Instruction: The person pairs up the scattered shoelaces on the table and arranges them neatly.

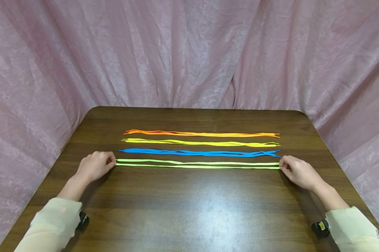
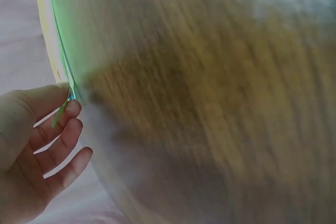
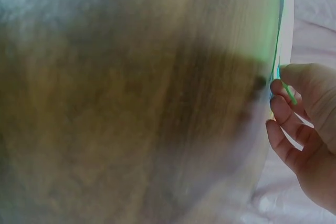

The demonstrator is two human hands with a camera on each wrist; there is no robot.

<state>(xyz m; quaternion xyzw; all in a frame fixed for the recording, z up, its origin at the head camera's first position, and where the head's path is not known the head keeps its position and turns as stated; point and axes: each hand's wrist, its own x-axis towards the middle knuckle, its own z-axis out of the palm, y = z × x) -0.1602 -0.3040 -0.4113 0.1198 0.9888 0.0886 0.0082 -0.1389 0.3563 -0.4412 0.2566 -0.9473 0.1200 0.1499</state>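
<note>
A light green shoelace (image 1: 195,165) stretches across the table in two near-parallel strands. Its left ends are pinched between thumb and index finger of my left hand (image 1: 96,164); a short green tip (image 2: 59,115) sticks out past the fingers in the left wrist view. My right hand (image 1: 301,172) pinches the other end the same way, and a green tip (image 3: 289,94) pokes out there too. Just beyond lies a blue shoelace (image 1: 192,153), its right tip close to my right fingers. Farther back are a yellow shoelace (image 1: 192,142) and an orange shoelace (image 1: 192,134), roughly parallel.
The brown wood-grain table (image 1: 164,210) has rounded far corners and a glossy light reflection near its front. Pink curtains (image 1: 177,52) hang behind it and at both sides. Dark wrist devices show by the left sleeve (image 1: 55,217) and right sleeve (image 1: 353,224).
</note>
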